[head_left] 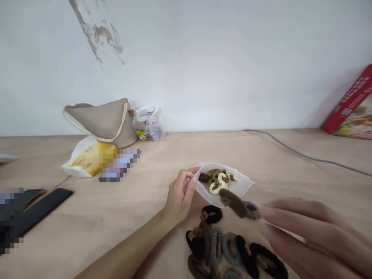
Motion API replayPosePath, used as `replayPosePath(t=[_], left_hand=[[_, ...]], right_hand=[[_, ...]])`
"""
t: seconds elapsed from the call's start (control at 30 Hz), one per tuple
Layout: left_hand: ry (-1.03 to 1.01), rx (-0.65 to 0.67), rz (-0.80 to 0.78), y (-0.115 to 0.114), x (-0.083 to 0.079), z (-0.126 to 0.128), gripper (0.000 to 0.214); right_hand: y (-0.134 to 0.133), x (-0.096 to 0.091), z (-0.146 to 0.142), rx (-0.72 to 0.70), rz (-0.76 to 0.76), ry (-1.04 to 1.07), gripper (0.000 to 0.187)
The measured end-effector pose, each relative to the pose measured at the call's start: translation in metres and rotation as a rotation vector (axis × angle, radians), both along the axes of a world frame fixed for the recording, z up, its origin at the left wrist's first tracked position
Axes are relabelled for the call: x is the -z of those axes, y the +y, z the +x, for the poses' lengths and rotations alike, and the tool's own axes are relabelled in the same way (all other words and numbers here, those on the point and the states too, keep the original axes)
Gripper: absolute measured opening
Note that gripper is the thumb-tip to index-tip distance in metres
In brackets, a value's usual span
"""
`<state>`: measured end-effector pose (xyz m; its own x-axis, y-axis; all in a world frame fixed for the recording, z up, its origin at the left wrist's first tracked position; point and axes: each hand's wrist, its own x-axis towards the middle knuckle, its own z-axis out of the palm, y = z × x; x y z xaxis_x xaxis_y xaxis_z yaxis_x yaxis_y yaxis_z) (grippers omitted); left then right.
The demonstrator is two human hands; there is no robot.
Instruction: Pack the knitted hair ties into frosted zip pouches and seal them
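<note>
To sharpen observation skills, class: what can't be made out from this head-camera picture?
Head view:
Right hand: motion blur hides whether its fingers grip the brown hair tie.
Pile of hair ties: the bottom edge cuts off the lowest ones.
Red box: the right edge cuts it off.
Yellow-printed packet: a pixelated patch hides its right end.
Black flat object: a pixelated patch hides its left end.
</note>
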<state>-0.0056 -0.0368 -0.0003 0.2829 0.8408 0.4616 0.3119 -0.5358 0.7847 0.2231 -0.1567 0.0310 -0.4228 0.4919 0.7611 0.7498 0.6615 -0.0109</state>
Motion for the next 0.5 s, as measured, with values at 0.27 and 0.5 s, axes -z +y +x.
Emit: replayPosePath(t=[0.27,0.5], left_hand=[[0.007,0.0,-0.008,0.0,0.002,0.001,0.014],[0.003,0.002,0.002,-0.001,0.0,0.001,0.012]], right_hand=[[0.025,0.003,-0.038,-0.168,-0.078,-0.032,0.021],[0.02,0.013,-0.046,0.044,-0.469,-0.043,0.014]])
